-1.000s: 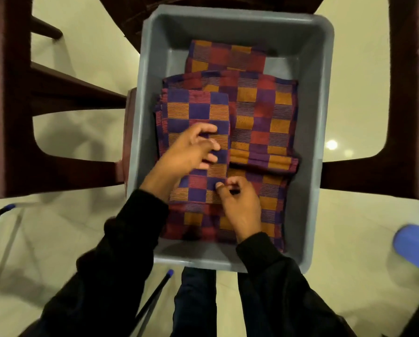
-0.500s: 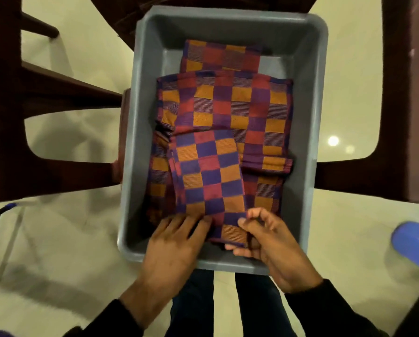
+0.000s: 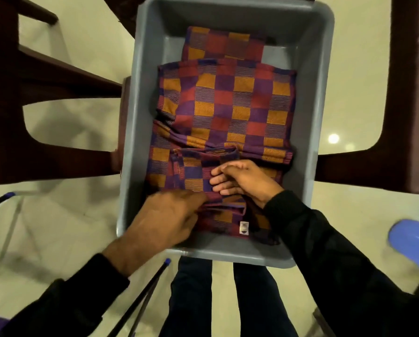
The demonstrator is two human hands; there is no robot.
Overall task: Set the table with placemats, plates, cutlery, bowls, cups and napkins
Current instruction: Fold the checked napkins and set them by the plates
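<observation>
Fingers of both my hands are down on the small folded checked cloth at the near end of the grey plastic tub: my left hand curls over its near left edge and seems to pinch the fold, though blur hides the fingertips, and my right hand lies on top with fingers bent, holding the cloth down. Largest around me are the dark wooden chairs on the pale floor, then the tub between them. Inside it a bigger folded checked cloth lies beyond my hands, overlapping another folded cloth at the far end. Smallest, a white label shows on the near cloth edge
</observation>
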